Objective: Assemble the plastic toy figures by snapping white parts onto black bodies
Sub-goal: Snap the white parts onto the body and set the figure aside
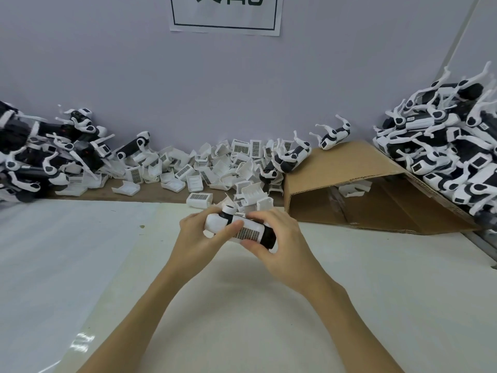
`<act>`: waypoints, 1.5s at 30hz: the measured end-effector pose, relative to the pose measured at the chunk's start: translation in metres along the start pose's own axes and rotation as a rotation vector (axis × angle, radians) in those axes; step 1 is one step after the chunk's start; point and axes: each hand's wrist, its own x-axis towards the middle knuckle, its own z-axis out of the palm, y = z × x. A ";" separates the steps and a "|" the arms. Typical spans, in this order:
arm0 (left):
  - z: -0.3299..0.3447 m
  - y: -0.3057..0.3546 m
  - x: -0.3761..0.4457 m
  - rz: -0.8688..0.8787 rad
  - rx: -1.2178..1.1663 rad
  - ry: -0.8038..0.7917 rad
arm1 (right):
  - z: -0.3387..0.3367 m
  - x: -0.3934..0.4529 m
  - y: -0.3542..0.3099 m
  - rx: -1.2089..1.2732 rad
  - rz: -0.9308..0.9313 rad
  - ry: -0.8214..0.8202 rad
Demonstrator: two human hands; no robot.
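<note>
Figure (pixel 242 228) sits over the table (pixel 349 292) between both hands, left hand (pixel 200 232) curled round its white end to steady it, right hand (pixel 277 238) pinching the grilled white cover against the black body, likely to snap it on.

A white paper sign (pixel 225 16) is hanging on the wall, cut off by the top edge; inside its dark green border only the lower halves of large letters are showing, possibly "AU". Nothing else is legible.
</note>
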 end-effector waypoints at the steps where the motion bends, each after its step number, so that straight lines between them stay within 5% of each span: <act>1: 0.002 0.001 0.000 -0.027 -0.022 -0.007 | 0.000 0.000 0.001 -0.001 0.010 -0.015; 8: 0.012 0.002 -0.001 -0.262 -0.183 -0.031 | 0.006 0.001 -0.001 -0.230 -0.142 0.059; 14: 0.010 0.008 -0.003 -0.355 -0.193 -0.156 | 0.007 -0.002 -0.001 -0.299 -0.098 -0.011; 21: 0.008 0.012 -0.004 -0.173 -0.089 -0.063 | -0.004 -0.001 0.007 -0.037 0.027 0.008; 25: 0.004 0.012 -0.001 -0.200 -0.220 -0.186 | -0.002 -0.003 0.008 0.028 0.069 -0.060; 30: 0.014 0.017 -0.006 -0.189 -0.208 0.048 | 0.009 -0.003 -0.004 -0.147 0.007 -0.048; 37: 0.029 0.026 -0.015 0.015 -0.098 0.183 | 0.013 0.001 -0.018 -0.207 -0.029 0.130; 45: 0.025 0.033 -0.017 0.025 -0.226 0.038 | 0.014 -0.004 0.003 0.227 0.064 0.137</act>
